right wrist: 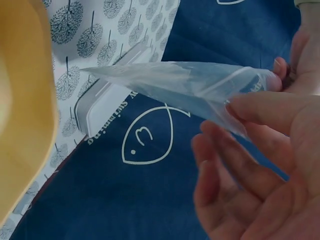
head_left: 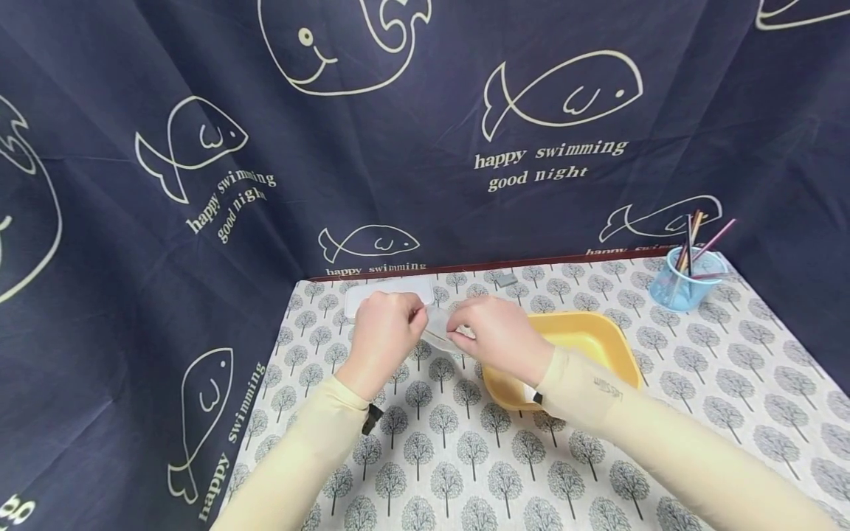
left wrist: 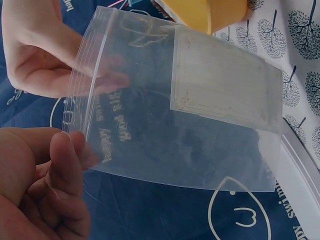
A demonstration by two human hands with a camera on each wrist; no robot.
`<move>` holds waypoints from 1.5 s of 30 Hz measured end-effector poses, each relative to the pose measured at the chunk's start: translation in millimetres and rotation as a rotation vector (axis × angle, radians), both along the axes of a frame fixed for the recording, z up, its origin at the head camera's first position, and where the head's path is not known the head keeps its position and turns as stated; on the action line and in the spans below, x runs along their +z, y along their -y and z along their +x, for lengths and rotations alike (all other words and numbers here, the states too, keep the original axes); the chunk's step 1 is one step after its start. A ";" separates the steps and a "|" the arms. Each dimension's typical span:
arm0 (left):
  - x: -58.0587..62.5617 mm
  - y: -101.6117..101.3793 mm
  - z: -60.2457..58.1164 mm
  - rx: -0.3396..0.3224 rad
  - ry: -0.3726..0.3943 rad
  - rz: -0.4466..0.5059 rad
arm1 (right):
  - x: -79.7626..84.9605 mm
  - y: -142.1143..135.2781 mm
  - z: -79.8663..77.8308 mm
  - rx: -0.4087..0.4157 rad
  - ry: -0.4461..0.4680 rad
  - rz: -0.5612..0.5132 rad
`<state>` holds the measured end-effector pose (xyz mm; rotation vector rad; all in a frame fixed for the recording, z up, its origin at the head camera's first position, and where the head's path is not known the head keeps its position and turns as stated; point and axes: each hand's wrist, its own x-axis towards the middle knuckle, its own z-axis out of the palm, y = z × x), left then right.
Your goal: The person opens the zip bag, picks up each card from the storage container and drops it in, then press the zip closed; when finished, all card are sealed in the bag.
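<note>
Both hands hold a clear zip bag (left wrist: 150, 145) by its zip end, above the table. My left hand (head_left: 387, 328) pinches one side of the zip edge between thumb and finger. On the other side, my right hand (head_left: 501, 332) grips the same edge, its thumb and forefinger at the film in the right wrist view while the other fingers (right wrist: 240, 170) stay off it. A pale, flat, square piece (left wrist: 225, 80) shows inside the bag, toward the end away from the zip. From the right wrist, the bag's mouth looks slightly spread.
A yellow basin (head_left: 627, 354) stands under and beside my right forearm. Behind my left hand lies a flat white case (head_left: 358, 299). A small grey block (head_left: 506, 280) is near the back edge. At the back right stands a blue cup (head_left: 677, 287) of pencils.
</note>
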<state>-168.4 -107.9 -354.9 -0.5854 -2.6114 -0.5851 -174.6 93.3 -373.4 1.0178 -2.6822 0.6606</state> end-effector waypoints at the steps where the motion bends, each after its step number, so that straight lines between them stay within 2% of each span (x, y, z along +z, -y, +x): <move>1: 0.1 0.5 0.0 0.003 0.002 0.002 | 0.5 -2.0 0.4 0.003 0.002 -0.022; 5: -0.4 2.5 -0.2 0.008 -0.007 0.007 | 4.2 -12.1 1.7 0.010 -0.017 -0.098; 9: -1.2 3.8 -0.7 0.008 -0.023 0.005 | 7.3 -26.1 -0.2 -0.006 -0.043 -0.131; 15: -2.2 4.3 -2.0 0.007 -0.022 0.001 | 5.8 -47.5 -8.2 -0.098 0.002 -0.091; 19: -3.2 5.6 -1.9 0.012 -0.013 0.002 | -2.2 -60.4 -14.8 -0.120 0.013 -0.063; 29: -4.2 9.5 -0.9 0.016 -0.014 0.011 | -32.9 -96.8 -28.8 -0.164 0.079 0.093; 33: -4.8 10.7 -0.6 0.017 -0.012 0.012 | -44.6 -107.7 -30.9 -0.147 0.075 0.164; 36: -5.7 11.9 -0.8 0.019 -0.008 0.012 | -52.7 -113.2 -33.3 -0.100 0.123 0.220; 40: -6.7 13.0 -0.4 0.022 0.004 0.008 | -62.7 -118.8 -36.3 -0.059 0.269 0.314; 45: -7.2 12.8 1.0 0.020 0.022 0.007 | -77.0 -124.8 -37.4 -0.046 0.344 0.421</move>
